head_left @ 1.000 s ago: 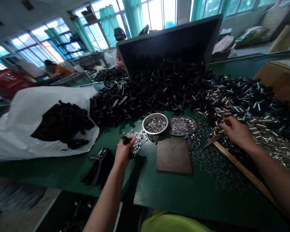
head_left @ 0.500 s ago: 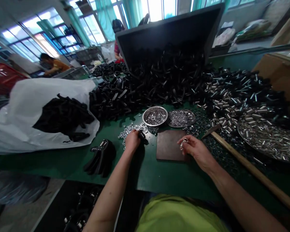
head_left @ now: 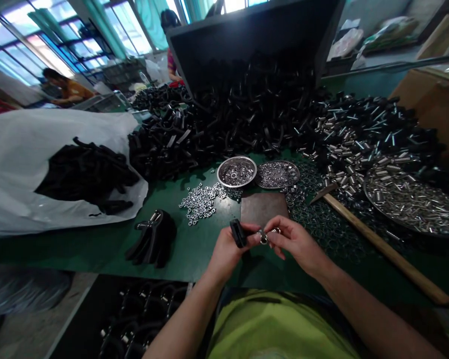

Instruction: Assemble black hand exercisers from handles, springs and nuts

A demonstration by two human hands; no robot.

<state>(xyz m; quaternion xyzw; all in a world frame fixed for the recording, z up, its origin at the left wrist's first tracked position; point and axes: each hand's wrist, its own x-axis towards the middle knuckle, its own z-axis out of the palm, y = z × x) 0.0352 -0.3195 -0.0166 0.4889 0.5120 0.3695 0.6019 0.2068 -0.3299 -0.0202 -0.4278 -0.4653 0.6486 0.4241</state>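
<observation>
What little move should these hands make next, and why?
Perhaps ease the shiny metal piece toward the black part to line them up. The left hand holds the black part, and the shiny metal piece sits close beside it, at the fingertips of left hand and right hand.

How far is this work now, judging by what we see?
Perhaps done: the fitted parts at left and the lower parts, both showing metal. In progress: the left hand holds a black part; the right hand holds metal pieces close to it. Apparently left: the large black heap, with loose nuts and springs. Much seems to remain.
</observation>
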